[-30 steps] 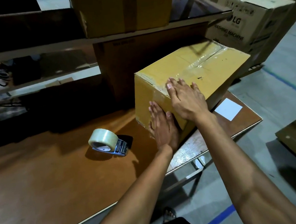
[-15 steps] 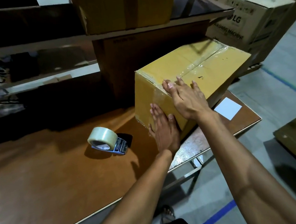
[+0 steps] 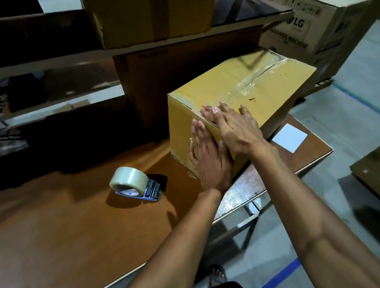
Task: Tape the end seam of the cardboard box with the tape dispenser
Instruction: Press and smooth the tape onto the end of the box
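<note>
**Both palms flat on the box end, dispenser idle on table**

So, nearest the camera two bare forearms reach forward over the edge of the brown wooden table (image 3: 51, 234). The left hand (image 3: 210, 162) lies flat, fingers straight and together, pressed against the near end face of the yellow-brown cardboard box (image 3: 269, 90). The right hand (image 3: 233, 128) is spread flat too, partly over the left, its fingertips (image 3: 213, 110) reaching the top edge of that end face. Neither hand is curled round anything (just palms pushing on cardboard).

Left of the hands, apart from them, the clear tape roll in its metal tape dispenser (image 3: 135, 183) lies on the table, untouched.

The box sits on the table's right end, clear glossy tape along its top seam. Just right of it a white square paper (image 3: 289, 138) lies flat on the table.

Farther back, a shelf rack holds a larger brown carton (image 3: 152, 8); at far right stands a printed washing machine carton (image 3: 313, 23) on the floor.
</note>
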`<state>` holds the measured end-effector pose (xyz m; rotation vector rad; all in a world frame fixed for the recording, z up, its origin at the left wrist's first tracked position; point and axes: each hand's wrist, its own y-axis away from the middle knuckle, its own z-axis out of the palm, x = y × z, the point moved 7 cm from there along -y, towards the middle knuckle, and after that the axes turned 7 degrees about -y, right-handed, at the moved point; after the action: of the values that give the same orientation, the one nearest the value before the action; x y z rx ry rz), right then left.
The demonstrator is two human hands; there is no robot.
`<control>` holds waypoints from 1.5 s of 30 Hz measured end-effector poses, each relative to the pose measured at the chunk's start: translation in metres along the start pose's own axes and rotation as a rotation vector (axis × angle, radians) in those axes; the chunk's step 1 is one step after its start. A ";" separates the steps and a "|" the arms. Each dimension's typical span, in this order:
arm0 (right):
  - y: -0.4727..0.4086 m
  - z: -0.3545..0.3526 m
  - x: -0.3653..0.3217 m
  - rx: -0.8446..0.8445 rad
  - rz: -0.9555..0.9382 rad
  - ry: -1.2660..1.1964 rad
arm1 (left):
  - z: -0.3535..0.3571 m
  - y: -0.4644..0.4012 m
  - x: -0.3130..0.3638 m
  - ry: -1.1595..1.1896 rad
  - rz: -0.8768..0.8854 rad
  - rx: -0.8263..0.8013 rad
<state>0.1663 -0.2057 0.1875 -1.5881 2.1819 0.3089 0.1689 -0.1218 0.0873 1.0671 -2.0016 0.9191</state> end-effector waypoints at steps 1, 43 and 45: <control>-0.001 0.000 0.000 0.000 0.004 0.004 | 0.002 0.006 -0.008 -0.008 -0.023 -0.022; 0.006 -0.002 -0.010 0.074 0.056 0.121 | -0.009 0.004 -0.040 -0.261 0.108 -0.109; 0.008 -0.001 -0.009 0.074 0.055 0.126 | -0.014 0.005 -0.038 -0.262 0.115 -0.092</control>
<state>0.1608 -0.1959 0.1925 -1.5475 2.3073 0.1463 0.1846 -0.0938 0.0620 1.0756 -2.3180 0.7684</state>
